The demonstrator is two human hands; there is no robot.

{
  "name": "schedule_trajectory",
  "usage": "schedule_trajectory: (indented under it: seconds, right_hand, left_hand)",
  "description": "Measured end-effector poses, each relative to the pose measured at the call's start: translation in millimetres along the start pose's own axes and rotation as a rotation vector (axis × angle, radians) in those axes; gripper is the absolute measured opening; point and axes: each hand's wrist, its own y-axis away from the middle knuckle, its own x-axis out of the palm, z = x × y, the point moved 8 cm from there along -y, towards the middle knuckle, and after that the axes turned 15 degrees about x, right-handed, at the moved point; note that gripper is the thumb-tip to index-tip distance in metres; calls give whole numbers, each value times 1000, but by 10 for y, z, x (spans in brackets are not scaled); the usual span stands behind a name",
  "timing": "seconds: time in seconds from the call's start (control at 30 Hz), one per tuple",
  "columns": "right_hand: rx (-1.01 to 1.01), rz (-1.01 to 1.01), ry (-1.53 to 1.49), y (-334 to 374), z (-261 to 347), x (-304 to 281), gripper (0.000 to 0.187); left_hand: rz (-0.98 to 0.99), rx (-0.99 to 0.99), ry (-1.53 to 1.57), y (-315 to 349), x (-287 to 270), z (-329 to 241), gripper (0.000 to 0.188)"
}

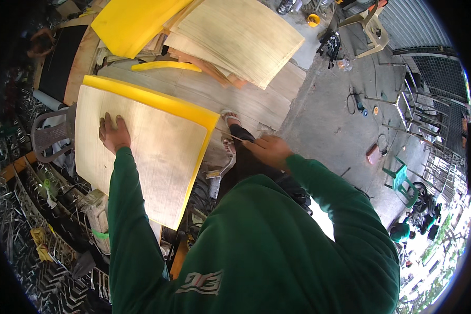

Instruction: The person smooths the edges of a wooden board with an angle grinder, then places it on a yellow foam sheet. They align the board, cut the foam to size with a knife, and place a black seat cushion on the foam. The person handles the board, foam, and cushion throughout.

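Observation:
My left hand (pixel 114 134) lies flat, fingers spread, on a pale wood-grain board (pixel 141 146). Beneath the board is a yellow sheet (pixel 157 97), its far and right margins sticking out past the board. My right hand (pixel 270 151) is closed around a thin, straight, blade-like tool (pixel 231 135), just off the sheet's right side. The tool points left toward the yellow margin; whether its tip touches is too small to tell. Below the tool are my sandalled feet and dark trousers.
A stack of wood-grain boards (pixel 240 39) and a yellow sheet (pixel 136 23) lie beyond, near a curved yellow strip (pixel 167 66). A grey plastic chair (pixel 49 133) stands left, among metal frames. On the right are a green chair (pixel 401 180), a cable and a beige chair (pixel 371 31).

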Motion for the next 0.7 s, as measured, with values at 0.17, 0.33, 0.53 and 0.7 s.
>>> schedule_trajectory:
  seconds: [0.17,0.33,0.53,0.7]
  right_hand:
    - [-38,-60,-35,-73,16,44,49]
    - [-23,-176,-86,-509,97,364,53]
    - [-12,-186,-90,99,-61,98,48]
    - [-27,-140,-59,-264,52,369,49]
  left_hand:
    - [-3,-35,10,3,-7,11,62]
    - [-17,-4,38,21,-33,-22,61]
    - [-2,-8,10,17,-46,-26,62]
    - [-50,1,14,18,-32,-6,62]
